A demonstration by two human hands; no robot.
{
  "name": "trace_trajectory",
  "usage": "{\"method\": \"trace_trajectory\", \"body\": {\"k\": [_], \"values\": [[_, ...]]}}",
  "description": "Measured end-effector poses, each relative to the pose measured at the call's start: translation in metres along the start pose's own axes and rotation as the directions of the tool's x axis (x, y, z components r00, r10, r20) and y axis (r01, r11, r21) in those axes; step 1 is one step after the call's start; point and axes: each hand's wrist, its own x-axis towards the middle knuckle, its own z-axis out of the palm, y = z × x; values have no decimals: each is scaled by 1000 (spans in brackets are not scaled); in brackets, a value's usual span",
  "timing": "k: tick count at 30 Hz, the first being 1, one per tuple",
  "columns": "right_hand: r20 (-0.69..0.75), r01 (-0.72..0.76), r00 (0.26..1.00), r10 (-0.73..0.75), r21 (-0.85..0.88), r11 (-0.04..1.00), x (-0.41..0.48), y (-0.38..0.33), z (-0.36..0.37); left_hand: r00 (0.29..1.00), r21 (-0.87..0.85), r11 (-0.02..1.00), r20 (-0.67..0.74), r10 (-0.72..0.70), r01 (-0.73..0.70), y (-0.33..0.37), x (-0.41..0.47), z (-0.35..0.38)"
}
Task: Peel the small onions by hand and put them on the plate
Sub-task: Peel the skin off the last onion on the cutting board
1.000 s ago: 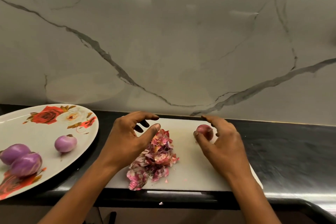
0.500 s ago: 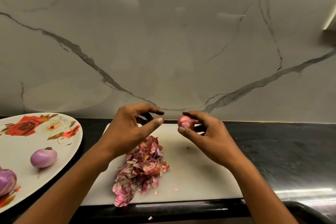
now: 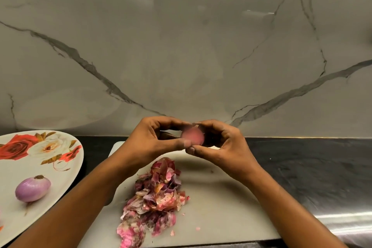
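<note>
A small reddish onion (image 3: 192,136), still in its skin, is held up above the far edge of the white cutting board (image 3: 225,203). My left hand (image 3: 156,140) and my right hand (image 3: 223,143) both pinch it between thumb and fingertips. A bit of loose skin sticks up at its top. On the left, the white plate (image 3: 60,167) with a red rose pattern carries one peeled purple onion (image 3: 32,189).
A heap of pink and purple onion skins (image 3: 155,197) lies on the cutting board below my hands. The board sits on a black counter (image 3: 312,167) against a grey marbled wall (image 3: 181,46). The counter's front edge runs along the bottom.
My right hand picked the onion off the board and raised it leftwards. My left hand came over to meet it, and now both hands pinch it. The view shifted, cutting other plate onions out.
</note>
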Motion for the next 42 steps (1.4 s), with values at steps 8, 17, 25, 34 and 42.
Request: {"method": "trace_trajectory", "body": {"k": [8, 17, 25, 34, 42], "values": [[23, -64, 998, 61, 210, 976, -3, 5, 2, 1000, -11, 1000, 26, -12, 12, -3, -8, 2], [-78, 18, 997, -13, 62, 998, -5, 7, 2, 998, 80, 996, -45, 38, -34, -4, -11, 10], [-74, 142, 987, -144, -31, 989, -8, 4, 5, 998, 118, 992, -49, 40, -34, -3, -15, 8], [-67, 246, 964, -258, -153, 957, -7, 3, 4, 998, 97, 995, -54, 36, -30, -3, -15, 9], [-87, 278, 949, -302, -210, 937, -8, 0, 6, 998, 79, 997, -47, 30, -26, -3, -15, 11]]}}
